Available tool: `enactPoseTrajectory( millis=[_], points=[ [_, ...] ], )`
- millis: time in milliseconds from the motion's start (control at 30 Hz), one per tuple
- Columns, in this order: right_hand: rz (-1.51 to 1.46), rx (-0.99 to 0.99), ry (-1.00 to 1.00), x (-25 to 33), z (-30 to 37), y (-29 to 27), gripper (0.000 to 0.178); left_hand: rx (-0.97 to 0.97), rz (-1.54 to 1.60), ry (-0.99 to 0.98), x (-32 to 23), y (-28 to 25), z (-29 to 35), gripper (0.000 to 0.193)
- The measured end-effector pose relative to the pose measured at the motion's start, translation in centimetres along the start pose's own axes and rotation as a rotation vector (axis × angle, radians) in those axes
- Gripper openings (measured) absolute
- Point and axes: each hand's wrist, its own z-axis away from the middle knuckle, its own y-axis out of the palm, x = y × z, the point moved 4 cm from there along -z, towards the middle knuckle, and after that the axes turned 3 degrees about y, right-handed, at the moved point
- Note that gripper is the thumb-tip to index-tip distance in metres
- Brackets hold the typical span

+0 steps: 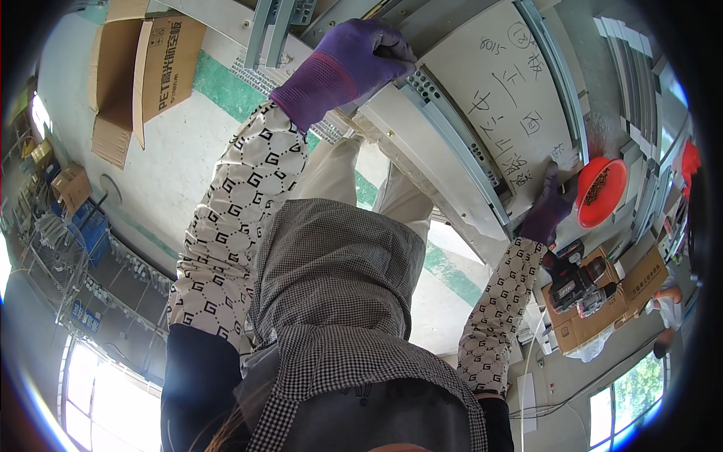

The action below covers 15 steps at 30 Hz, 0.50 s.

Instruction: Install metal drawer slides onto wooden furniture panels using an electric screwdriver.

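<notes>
Grey metal rails (457, 145) flank a handwritten-on white panel (482, 90).

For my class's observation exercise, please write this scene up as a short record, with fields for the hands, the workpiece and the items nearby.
Left hand: purple-gloved, at one end of a perforated metal rail; grip unclear
Right hand: purple-gloved, at the edge of the white panel, beside the red bowl
Panel markings: black handwriting
Bowl contents: small brown pieces
Power drill: black and red, on brown cardboard
Apron: checked
</notes>
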Motion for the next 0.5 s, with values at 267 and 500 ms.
enactPoseTrajectory(
  millis=[267,500],
  points=[
    [-0.014,-0.045,-0.035,-1.2,-0.8,0.2,0.077,0.020,0.053,-0.001,0.0,-0.1,-0.2,0.018],
    [-0.175,-0.003,-0.049,-2.2,-1.3,0.5,0.077,-0.052,0.129,-0.045,0.1,0.8,-0.2,0.019]
  ],
)
